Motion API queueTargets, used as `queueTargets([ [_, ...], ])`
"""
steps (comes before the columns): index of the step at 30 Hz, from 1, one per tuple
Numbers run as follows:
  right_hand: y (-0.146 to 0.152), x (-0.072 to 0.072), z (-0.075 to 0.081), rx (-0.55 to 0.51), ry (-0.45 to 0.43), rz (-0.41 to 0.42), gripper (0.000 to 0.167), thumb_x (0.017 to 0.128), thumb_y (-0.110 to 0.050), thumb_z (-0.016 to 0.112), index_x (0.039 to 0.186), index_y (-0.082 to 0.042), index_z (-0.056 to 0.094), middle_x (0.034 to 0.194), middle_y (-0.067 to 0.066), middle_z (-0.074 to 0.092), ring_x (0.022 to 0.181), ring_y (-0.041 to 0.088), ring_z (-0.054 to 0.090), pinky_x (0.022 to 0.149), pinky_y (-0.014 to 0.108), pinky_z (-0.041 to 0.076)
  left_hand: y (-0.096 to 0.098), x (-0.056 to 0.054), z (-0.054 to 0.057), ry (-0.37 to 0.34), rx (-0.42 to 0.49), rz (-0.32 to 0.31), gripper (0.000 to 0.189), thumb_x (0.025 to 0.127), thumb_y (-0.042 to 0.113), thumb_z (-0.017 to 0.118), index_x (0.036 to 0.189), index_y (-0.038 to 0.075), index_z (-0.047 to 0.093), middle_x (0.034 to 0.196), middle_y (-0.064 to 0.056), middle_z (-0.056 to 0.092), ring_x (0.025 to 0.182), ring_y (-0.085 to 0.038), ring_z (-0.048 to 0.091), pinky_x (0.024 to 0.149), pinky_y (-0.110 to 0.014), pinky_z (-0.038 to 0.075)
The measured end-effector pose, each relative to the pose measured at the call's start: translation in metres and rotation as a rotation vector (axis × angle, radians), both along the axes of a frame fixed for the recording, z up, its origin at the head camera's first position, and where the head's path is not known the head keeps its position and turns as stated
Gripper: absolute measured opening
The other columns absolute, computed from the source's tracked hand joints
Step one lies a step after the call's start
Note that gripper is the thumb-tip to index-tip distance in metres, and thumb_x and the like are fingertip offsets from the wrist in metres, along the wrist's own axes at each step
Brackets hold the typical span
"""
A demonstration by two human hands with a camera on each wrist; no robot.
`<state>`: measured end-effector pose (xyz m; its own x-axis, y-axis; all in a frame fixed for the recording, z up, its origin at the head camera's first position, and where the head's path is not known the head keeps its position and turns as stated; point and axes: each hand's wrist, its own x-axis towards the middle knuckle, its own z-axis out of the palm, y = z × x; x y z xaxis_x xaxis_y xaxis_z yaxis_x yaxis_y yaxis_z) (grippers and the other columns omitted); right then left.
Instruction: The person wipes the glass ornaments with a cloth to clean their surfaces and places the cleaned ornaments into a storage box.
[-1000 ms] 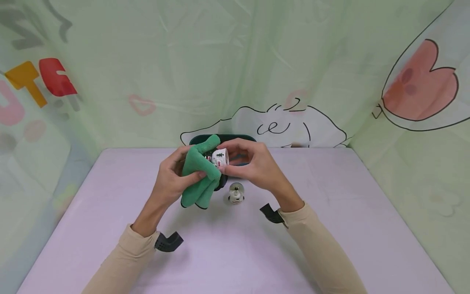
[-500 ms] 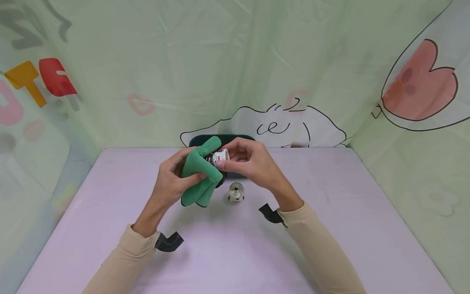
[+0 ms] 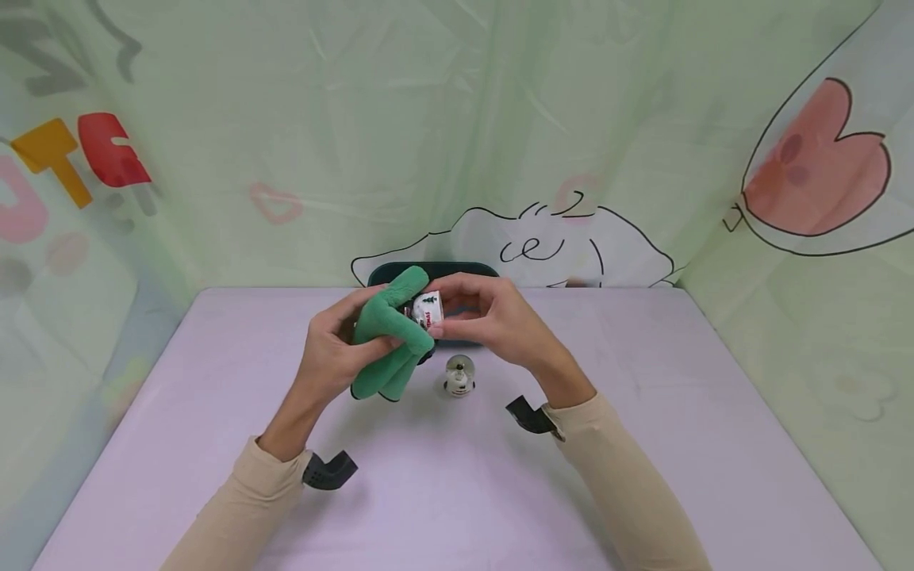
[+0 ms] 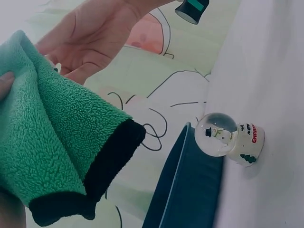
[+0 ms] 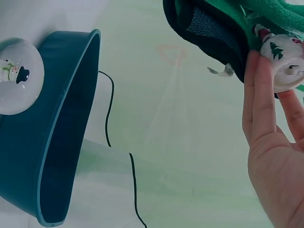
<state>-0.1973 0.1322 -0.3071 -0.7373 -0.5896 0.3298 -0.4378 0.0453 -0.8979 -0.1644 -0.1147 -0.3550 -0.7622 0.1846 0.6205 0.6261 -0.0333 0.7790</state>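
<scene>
A green towelling cloth point(image 3: 378, 333) with dark edging is gripped in my left hand point(image 3: 324, 345). It is folded around one end of a small snow globe, and only the white printed base point(image 3: 429, 308) sticks out on the right. My right hand point(image 3: 503, 321) holds that base between thumb and fingers. In the right wrist view the round underside of the base point(image 5: 289, 75) faces the camera, with the fingers point(image 5: 264, 102) against its side. The globe's glass is hidden by the cloth. A second snow globe point(image 3: 459, 377), with a snowman inside, stands upright on the table below the hands.
Behind the hands, a dark teal bin point(image 3: 457, 268) stands at the table's back edge; its inside looks dark in the right wrist view. The pale lilac table point(image 3: 457, 492) meets printed green curtains point(image 3: 400, 143) at the back and sides.
The snow globe's base has turned within my right hand's grasp, so its printing faces differently. The cloth in my left hand has shifted slightly. The standing snow globe has stayed put.
</scene>
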Motion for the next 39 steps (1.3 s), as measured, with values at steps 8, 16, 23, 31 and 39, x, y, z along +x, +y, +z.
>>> queueTargets([
  [8, -0.003, 0.002, -0.001, -0.030, 0.070, 0.022, 0.045, 0.082, 0.002, 0.082, 0.124, -0.004, 0.068, 0.119, 0.008, 0.068, 0.106, 0.026, 0.068, 0.094, 0.039, 0.057, -0.001, 0.000, -0.001, -0.032, 0.036, 0.009, 0.050, 0.084, -0.004, 0.079, 0.131, -0.004, 0.062, 0.114, 0.001, 0.070, 0.097, -0.018, 0.067, 0.081, -0.028, 0.058],
  [16, -0.002, 0.003, -0.001, -0.020, 0.170, 0.017, 0.047, 0.079, 0.005, 0.084, 0.123, -0.003, 0.068, 0.123, 0.008, 0.066, 0.114, 0.022, 0.064, 0.099, 0.037, 0.054, -0.001, 0.000, -0.001, -0.052, 0.039, 0.013, 0.050, 0.086, -0.004, 0.077, 0.133, -0.002, 0.061, 0.116, 0.000, 0.070, 0.099, -0.018, 0.068, 0.083, -0.029, 0.058],
  [23, 0.000, -0.002, -0.004, -0.042, 0.294, 0.058, 0.046, 0.079, 0.007, 0.083, 0.122, -0.001, 0.068, 0.126, 0.010, 0.065, 0.120, 0.023, 0.061, 0.100, 0.037, 0.054, 0.001, 0.000, 0.000, -0.101, 0.065, 0.012, 0.051, 0.086, -0.009, 0.073, 0.135, 0.000, 0.061, 0.119, -0.004, 0.069, 0.104, -0.021, 0.066, 0.087, -0.029, 0.057],
  [31, -0.001, -0.008, -0.009, -0.021, 0.619, 0.033, 0.045, 0.077, 0.004, 0.085, 0.119, -0.003, 0.072, 0.127, 0.012, 0.066, 0.121, 0.024, 0.062, 0.093, 0.032, 0.055, 0.000, 0.000, -0.002, -0.162, 0.066, 0.001, 0.049, 0.089, -0.004, 0.072, 0.137, 0.001, 0.060, 0.119, -0.004, 0.069, 0.106, -0.022, 0.067, 0.088, -0.031, 0.058],
  [39, -0.001, -0.009, -0.006, -0.007, 0.718, 0.026, 0.052, 0.078, 0.004, 0.085, 0.127, -0.001, 0.068, 0.134, 0.016, 0.062, 0.128, 0.029, 0.058, 0.095, 0.029, 0.053, -0.001, -0.002, -0.001, -0.202, 0.061, 0.032, 0.049, 0.091, 0.001, 0.070, 0.139, 0.005, 0.059, 0.122, -0.006, 0.066, 0.105, -0.023, 0.067, 0.087, -0.032, 0.059],
])
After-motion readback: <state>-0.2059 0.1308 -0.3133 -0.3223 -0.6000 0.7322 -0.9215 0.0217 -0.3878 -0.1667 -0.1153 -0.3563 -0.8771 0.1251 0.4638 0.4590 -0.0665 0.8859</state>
